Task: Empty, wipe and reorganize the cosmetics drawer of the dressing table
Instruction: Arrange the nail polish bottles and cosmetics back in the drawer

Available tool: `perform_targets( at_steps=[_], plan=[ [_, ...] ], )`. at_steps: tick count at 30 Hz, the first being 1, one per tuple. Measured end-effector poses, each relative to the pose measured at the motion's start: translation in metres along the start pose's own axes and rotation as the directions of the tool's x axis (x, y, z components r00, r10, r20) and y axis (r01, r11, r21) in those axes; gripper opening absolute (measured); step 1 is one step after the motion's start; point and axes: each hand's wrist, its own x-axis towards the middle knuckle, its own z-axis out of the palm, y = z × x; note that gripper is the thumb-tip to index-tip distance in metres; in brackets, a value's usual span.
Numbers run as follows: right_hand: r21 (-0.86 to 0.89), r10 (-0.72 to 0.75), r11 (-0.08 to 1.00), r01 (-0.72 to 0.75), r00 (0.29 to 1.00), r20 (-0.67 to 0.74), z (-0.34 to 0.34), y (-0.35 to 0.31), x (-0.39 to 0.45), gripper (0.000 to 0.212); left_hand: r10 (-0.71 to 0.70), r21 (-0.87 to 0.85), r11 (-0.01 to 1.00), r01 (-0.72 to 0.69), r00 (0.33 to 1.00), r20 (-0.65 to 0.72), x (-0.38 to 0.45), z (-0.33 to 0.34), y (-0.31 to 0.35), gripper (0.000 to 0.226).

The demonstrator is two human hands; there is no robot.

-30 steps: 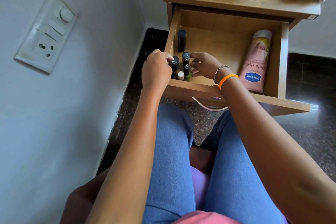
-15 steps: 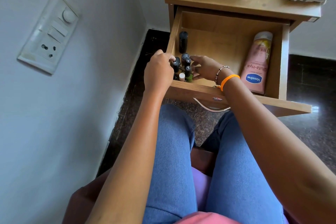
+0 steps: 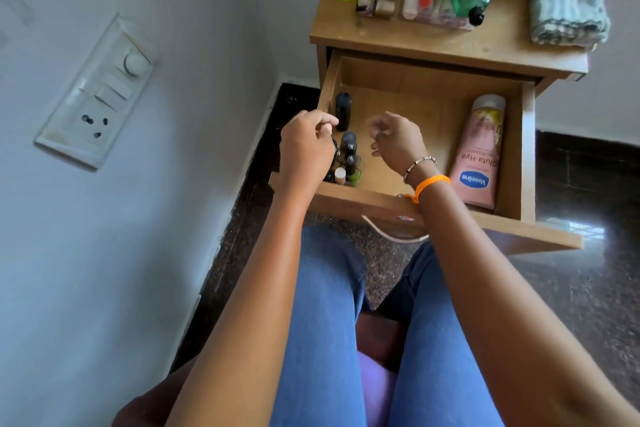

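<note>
Lifted off the small bottles (image 3: 348, 163) since half a second ago, both hands now above them. Left hand (image 3: 306, 149) curled over the drawer (image 3: 381, 199) left wall, grip closed loosely, contents impossible to tell; right hand (image 3: 398, 144) relaxed, fingers loosely bent, holding nothing. Bottles clustered upright in the front left corner, a black tube (image 3: 343, 111) just behind them along the wall. Pink lotion tube (image 3: 479, 152) flat against the right wall. Bare floor between. On the desk (image 3: 502, 45) above, more cosmetics and a folded cloth (image 3: 568, 0).
</note>
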Motion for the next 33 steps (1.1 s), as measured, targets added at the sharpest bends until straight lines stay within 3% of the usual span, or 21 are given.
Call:
perform_targets(
  at_steps=[3,7,10,13,16,18,21,24,27,29,33],
  plan=[
    [-0.075,-0.177,0.984,0.164,0.959,-0.221,-0.012,-0.012,0.006,0.024,0.030,-0.057,0.998,-0.033,0.998,-0.048,0.017,0.006,0.019,0.021],
    [-0.208,-0.409,0.912,0.354,0.834,-0.371,-0.036,-0.048,0.023,0.022,0.105,-0.054,0.992,-0.114,0.983,-0.148,0.055,0.014,0.044,0.024],
    [-0.369,-0.462,0.875,0.314,0.768,-0.443,-0.055,-0.063,0.045,0.026,0.224,-0.029,0.972,-0.235,0.952,-0.209,0.085,0.023,0.061,0.037],
    [-0.513,-0.501,0.828,0.226,0.710,-0.496,-0.072,-0.064,0.059,0.028,0.335,0.075,0.942,-0.327,0.924,-0.183,0.112,0.031,0.076,0.052],
    [-0.754,-0.635,0.645,0.124,0.637,-0.438,-0.083,-0.059,0.072,0.031,0.340,0.121,0.937,-0.327,0.935,-0.102,0.133,0.034,0.083,0.059],
    [-0.870,-0.655,0.493,0.008,0.662,-0.365,-0.092,-0.060,0.082,0.026,0.331,0.142,0.936,-0.322,0.943,-0.046,0.142,0.036,0.082,0.056],
    [-0.943,-0.656,0.330,-0.040,0.709,-0.260,-0.102,-0.068,0.096,0.003,0.316,0.188,0.931,-0.312,0.949,0.005,0.148,0.040,0.081,0.046],
    [-0.977,-0.620,0.201,-0.074,0.763,-0.185,-0.104,-0.072,0.097,0.005,0.388,0.303,0.876,-0.375,0.921,0.018,0.153,0.044,0.083,0.042],
    [-0.987,-0.626,0.161,0.002,0.773,-0.101,-0.103,-0.071,0.093,0.019,0.404,0.416,0.827,-0.378,0.914,0.028,0.158,0.047,0.086,0.037],
    [-0.988,-0.695,0.156,-0.003,0.710,-0.112,-0.103,-0.069,0.092,0.022,0.390,0.454,0.816,-0.358,0.921,0.024,0.159,0.049,0.088,0.034],
    [-0.987,-0.862,0.150,0.051,0.496,-0.106,-0.099,-0.056,0.095,0.008,0.333,0.498,0.813,-0.301,0.943,0.027,0.160,0.051,0.087,0.028]
  ],
)
